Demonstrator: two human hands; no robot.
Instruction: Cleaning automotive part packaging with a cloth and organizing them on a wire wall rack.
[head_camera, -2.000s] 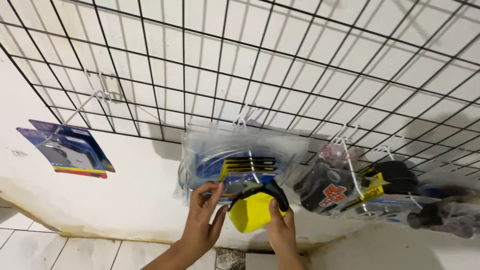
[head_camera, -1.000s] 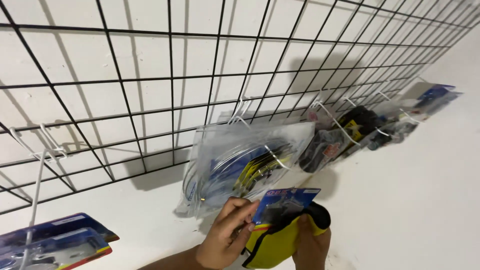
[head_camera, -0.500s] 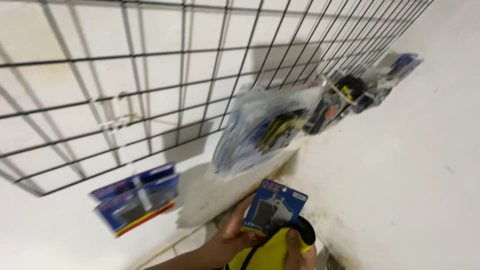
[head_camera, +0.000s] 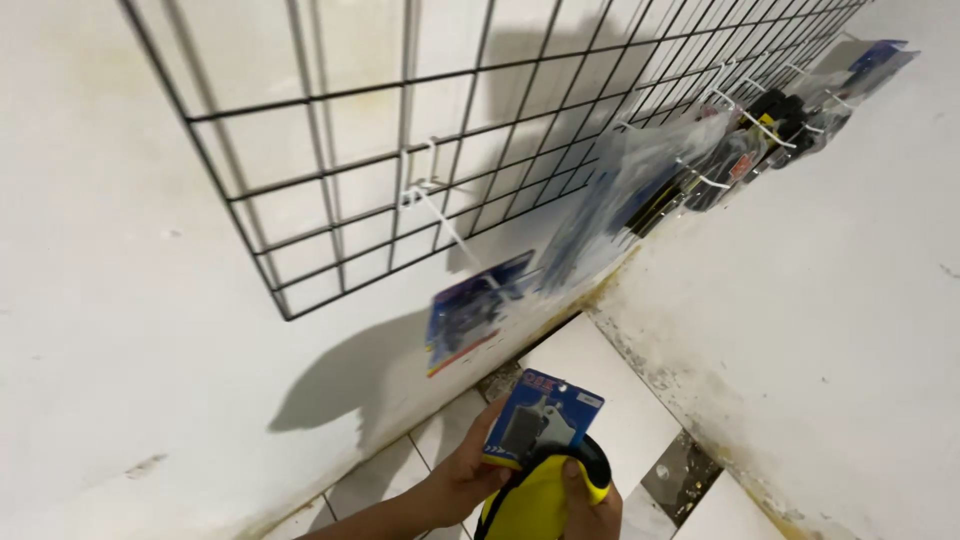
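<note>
One small blue rectangular blister card was pinched by the left hand at six o'clock. One yellow-and-black device was gripped by the right hand, fingers curled. One blue card package hung from the black wire grid at twelve o'clock.

Black wire grid panel on white wall. White hook carrying blue blister cards; farther right hooks hung with clear bagged packs, dark items.
</note>
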